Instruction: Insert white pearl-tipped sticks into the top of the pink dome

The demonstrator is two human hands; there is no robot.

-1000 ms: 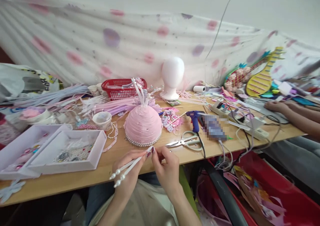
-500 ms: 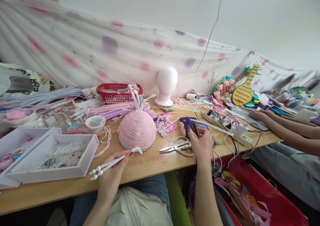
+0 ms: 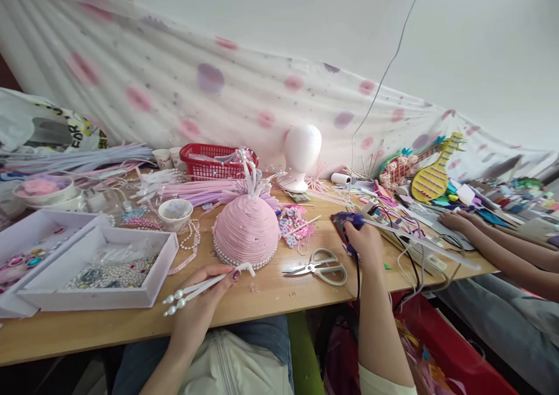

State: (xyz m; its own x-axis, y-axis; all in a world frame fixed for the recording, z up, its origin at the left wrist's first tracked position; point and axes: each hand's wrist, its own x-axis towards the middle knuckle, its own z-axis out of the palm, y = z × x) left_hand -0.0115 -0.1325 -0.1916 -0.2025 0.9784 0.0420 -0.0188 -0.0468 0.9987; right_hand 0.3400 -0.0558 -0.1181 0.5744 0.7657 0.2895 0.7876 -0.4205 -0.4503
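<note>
White pearl-tipped stems [image 3: 203,285], 2 showing, are pinched in the left hand's [image 3: 197,303] fingers just in front of the pink dome [image 3: 246,232], best held steady while the right hand [image 3: 367,243], fingers curled around the glue gun [image 3: 351,219] right of the dome, lifts gently.

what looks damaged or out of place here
Mildly odd: the pink dome shows a few small dark gaps between its otherwise close windings, and tiny scraps lie on the tabletop before it.

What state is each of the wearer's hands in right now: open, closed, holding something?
Left hand: closed, holding white bead-tipped stems.
Right hand: closed on the blue glue gun.
</note>
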